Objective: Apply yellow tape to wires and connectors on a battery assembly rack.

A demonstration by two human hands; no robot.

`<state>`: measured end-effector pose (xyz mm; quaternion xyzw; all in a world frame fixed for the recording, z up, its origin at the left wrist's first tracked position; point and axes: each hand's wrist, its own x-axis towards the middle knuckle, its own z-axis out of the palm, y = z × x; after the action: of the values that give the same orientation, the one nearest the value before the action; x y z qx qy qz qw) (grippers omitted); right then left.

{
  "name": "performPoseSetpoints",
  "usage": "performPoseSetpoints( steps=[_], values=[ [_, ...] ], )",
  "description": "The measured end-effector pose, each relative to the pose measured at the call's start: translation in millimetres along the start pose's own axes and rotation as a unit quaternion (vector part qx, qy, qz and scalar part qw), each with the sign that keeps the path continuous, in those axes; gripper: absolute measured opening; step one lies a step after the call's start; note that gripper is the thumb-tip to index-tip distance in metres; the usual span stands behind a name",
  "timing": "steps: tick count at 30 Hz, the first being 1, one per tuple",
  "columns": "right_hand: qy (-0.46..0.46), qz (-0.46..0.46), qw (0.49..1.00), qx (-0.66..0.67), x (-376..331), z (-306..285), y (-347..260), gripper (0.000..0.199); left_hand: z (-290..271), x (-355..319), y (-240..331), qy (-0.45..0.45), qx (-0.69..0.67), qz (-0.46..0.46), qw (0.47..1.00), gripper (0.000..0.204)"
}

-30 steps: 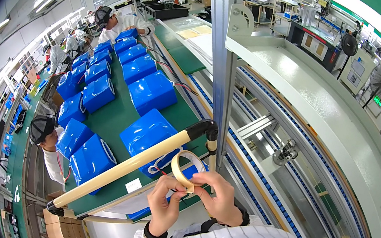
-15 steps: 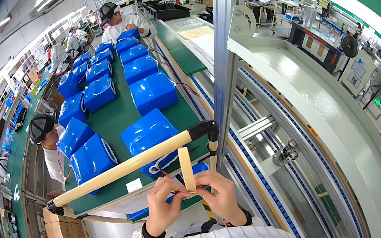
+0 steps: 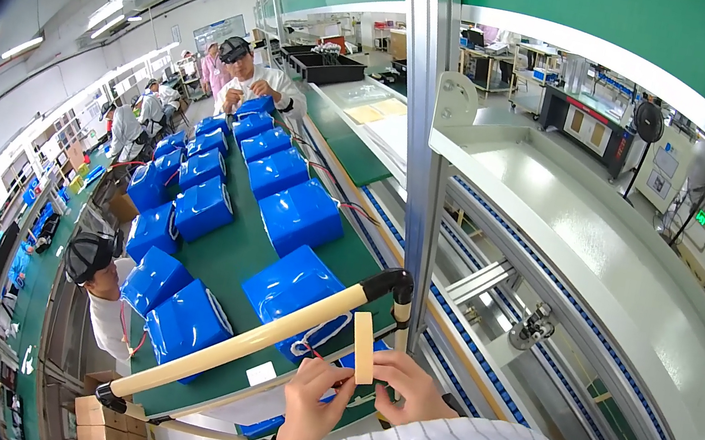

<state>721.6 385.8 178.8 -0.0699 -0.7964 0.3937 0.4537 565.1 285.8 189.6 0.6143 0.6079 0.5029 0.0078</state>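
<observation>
A flat tan strip stands upright between my hands, beside the beige rail. Both hands are closed at its lower end, fingertips close together. My left hand pinches from the left side, with its thumb and forefinger bent in. From the right, my right hand pinches near the strip's bottom edge. What lies behind the fingertips is hidden. Just beyond the rail sits a blue shiny wrapped block with thin red and dark wires at its near end, close to my left hand.
A beige tubular rail with black joints crosses in front of the green table. Two rows of blue blocks stand on it. A metal post and conveyor rails rise on the right. One co-worker is at the far end, another at left.
The view has tilted upward, so the table and rail appear lower and farther right. The strip now faces me more squarely between my hands. The far co-worker's hands have lifted.
</observation>
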Motion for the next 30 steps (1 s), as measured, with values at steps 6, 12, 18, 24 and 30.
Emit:
performPoseSetpoints(
  steps=[6, 12, 18, 24, 30],
  values=[
    [0.004, -0.069, 0.993, -0.095, -0.5, 0.9, -2.6, 0.024, 4.9, 0.5, -2.0, 0.003, 0.020, 0.089, 0.996, 0.018],
    [0.002, 0.020, 0.988, 0.153, -18.3, 10.3, -10.7, 0.018, 9.0, -1.3, -4.2, 0.014, 0.024, 0.036, 0.999, 0.019],
    [0.062, 0.047, 0.972, 0.223, -28.8, 8.0, -0.2, 0.020, 11.1, -4.4, -6.2, 0.029, 0.004, 0.040, 0.999, 0.020],
    [0.071, 0.063, 0.952, 0.290, -27.4, 4.5, 2.6, 0.017, 11.7, -3.2, -9.5, 0.033, 0.002, 0.095, 0.995, 0.022],
    [0.037, 0.162, 0.928, 0.335, -21.5, 6.0, -20.3, 0.022, 12.9, 0.4, -9.1, 0.080, 0.014, 0.093, 0.992, 0.023]
  ],
)
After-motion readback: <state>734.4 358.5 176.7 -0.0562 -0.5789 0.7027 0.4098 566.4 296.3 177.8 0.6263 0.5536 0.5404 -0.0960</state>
